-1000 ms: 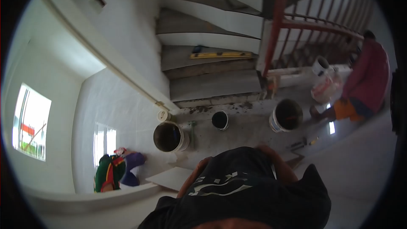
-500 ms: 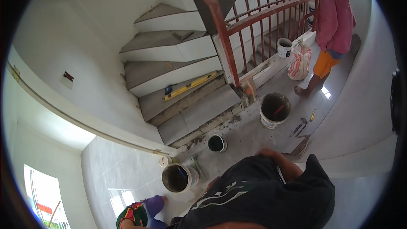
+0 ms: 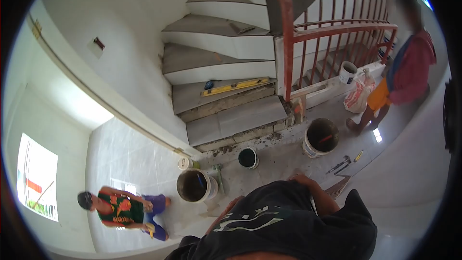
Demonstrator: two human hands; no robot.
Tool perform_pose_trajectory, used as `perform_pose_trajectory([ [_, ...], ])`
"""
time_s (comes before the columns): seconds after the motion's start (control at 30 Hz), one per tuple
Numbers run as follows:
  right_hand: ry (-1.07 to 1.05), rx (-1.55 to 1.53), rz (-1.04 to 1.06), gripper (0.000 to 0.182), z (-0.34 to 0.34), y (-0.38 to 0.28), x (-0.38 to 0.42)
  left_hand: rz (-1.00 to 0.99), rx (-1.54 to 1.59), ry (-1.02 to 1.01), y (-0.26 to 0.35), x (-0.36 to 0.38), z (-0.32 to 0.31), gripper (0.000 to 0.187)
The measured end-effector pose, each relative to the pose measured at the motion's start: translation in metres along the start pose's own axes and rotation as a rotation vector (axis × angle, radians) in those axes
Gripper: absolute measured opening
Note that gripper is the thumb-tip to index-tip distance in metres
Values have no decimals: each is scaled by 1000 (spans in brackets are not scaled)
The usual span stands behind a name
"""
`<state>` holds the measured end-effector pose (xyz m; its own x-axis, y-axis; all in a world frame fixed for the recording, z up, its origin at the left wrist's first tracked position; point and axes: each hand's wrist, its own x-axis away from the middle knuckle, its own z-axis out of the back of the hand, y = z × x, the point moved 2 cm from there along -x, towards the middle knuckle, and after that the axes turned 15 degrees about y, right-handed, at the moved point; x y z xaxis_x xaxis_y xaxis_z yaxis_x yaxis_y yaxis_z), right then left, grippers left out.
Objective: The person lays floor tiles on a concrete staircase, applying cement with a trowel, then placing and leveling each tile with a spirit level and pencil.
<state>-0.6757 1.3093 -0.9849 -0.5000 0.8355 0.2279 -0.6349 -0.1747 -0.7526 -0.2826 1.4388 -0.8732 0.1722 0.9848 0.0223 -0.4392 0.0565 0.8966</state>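
My right hand (image 3: 300, 178) rests low against the front of my black shirt (image 3: 274, 212), with its fingers mostly hidden. At the other side of the shirt, a strip of my left hand (image 3: 233, 205) and forearm shows, and its fingers are hidden too. A notched trowel (image 3: 338, 187) lies on the floor beside my right forearm. Ahead of me stand a small bucket (image 3: 248, 158) with dark contents and a large bucket (image 3: 320, 137) with a reddish tool inside. Nearest my left hand is another large bucket (image 3: 197, 186), a blue-handled tool in it, with a hammer (image 3: 219, 178) alongside.
Stairs (image 3: 236, 120) rise ahead, with a yellow spirit level (image 3: 235, 86) on one step and a red railing (image 3: 341, 31) beside them. A person in a red top (image 3: 415, 62) stands at right; another in a patterned shirt (image 3: 120, 207) is at left. Pliers (image 3: 340, 163) and a cutter (image 3: 358, 155) lie on the floor.
My view has shifted, showing more of the person at left, who now appears whole. The person at right has turned and bends an arm. More of my left forearm shows.
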Motion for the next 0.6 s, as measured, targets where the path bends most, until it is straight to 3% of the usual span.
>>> perform_pose_trajectory([
  [0.13, -64, -105, -101, 37, -8, 10, -5, 6, -25, 38, 2, 7, -3, 24],
  [0.27, -101, -92, -44, 38, -2, 6, -3, 11, -36, 94, 25, 21, -3, 24],
  [0.33, -118, -83, -12, 39, 4, -6, -1, -39, 253, 129, 30, 19, 0, 27],
  [0.4, -110, -113, -73, 39, 5, -16, 8, -70, 262, 136, 29, 20, 0, 27],
  [0.57, -138, -135, 2, 39, 4, -11, 13, -77, 239, 190, 34, 20, 1, 25],
  [0.6, -158, -185, -19, 39, 9, -22, 15, 30, 170, 53, 34, 13, 1, 24],
])
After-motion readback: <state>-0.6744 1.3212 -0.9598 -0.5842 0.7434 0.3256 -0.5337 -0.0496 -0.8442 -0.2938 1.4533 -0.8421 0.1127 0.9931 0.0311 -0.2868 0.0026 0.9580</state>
